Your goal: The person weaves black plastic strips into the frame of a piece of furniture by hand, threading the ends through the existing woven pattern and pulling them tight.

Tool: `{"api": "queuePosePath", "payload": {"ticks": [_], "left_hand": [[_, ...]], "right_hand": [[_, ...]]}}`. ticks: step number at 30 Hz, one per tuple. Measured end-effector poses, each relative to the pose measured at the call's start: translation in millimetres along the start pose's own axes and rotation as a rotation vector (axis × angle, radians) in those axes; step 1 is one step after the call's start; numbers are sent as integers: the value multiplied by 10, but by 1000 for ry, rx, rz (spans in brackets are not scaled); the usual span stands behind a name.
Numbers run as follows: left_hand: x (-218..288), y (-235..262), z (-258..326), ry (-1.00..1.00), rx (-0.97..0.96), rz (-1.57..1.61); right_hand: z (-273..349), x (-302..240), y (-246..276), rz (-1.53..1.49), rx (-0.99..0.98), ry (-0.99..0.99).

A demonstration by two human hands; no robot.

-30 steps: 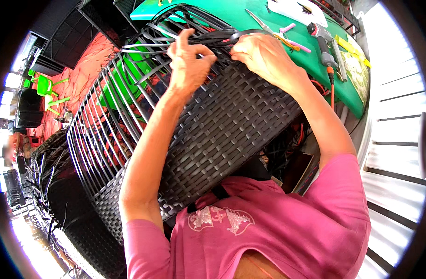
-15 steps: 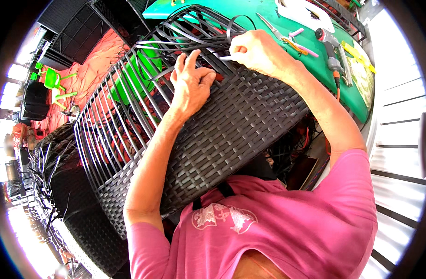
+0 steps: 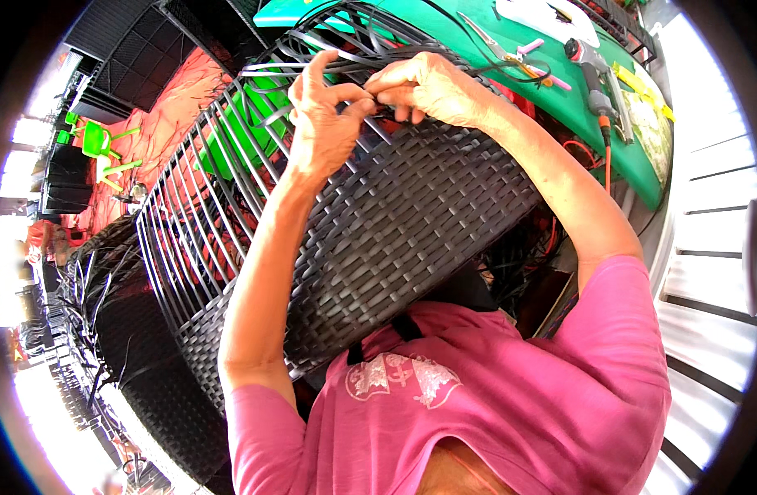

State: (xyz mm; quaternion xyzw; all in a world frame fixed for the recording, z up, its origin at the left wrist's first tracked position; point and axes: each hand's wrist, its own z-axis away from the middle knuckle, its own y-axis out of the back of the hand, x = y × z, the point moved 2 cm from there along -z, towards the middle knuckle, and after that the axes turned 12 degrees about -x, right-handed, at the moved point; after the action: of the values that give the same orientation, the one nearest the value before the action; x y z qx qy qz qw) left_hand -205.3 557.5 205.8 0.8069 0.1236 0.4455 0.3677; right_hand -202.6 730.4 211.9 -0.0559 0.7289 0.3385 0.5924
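A dark woven panel of flat plastic strips (image 3: 403,223) lies slanted in front of me, with a close weave on its near side and bare parallel rods (image 3: 222,181) to the left. At the edge of the weave both my hands meet. Thumb and forefinger of my left hand (image 3: 322,124) pinch at a dark strip, while another finger points up and away. My right hand (image 3: 436,89) is closed beside it, fingertips gripping the same spot; the fingers hide most of the strip there. Loose black strips (image 3: 345,37) bunch just beyond my hands.
On the green table (image 3: 552,107) at the right lie scissors (image 3: 486,40), a corded power tool (image 3: 591,78) and a yellow item (image 3: 643,91). A green plastic chair (image 3: 98,140) stands on the red floor covering (image 3: 176,107) at far left. Another dark woven piece (image 3: 151,363) is at lower left.
My right hand has moved left, and its fingertips now meet those of my left hand. My left thumb and forefinger have come towards it. A loose strip loop has swung right over the table.
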Motion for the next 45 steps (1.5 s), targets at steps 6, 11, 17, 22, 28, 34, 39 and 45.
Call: {"api": "queuePosePath", "payload": {"ticks": [6,11,17,22,28,34,39,45], "left_hand": [[-120,49,419,128,7,-84],[-144,-170,452,128,-287,-378],[-276,23,354,159,-217,-69],[46,385,410,107,-109,209],[-255,272,879,137,-144,-305],[-342,189,800,273,-269,-103],[-119,606,651,196,-121,236],[-288,694,1048,196,-32,-139]], "right_hand": [[30,-227,-10,116,-79,-168],[-108,-77,-289,737,-102,117],[-119,-50,-292,77,-101,-158],[-97,-195,-312,-183,-223,-67],[-219,-308,-432,449,-199,134],[-326,-173,-721,247,-324,-57],[-276,-309,-717,-221,-283,-3],[-364,-438,-732,30,-302,-63]]}}
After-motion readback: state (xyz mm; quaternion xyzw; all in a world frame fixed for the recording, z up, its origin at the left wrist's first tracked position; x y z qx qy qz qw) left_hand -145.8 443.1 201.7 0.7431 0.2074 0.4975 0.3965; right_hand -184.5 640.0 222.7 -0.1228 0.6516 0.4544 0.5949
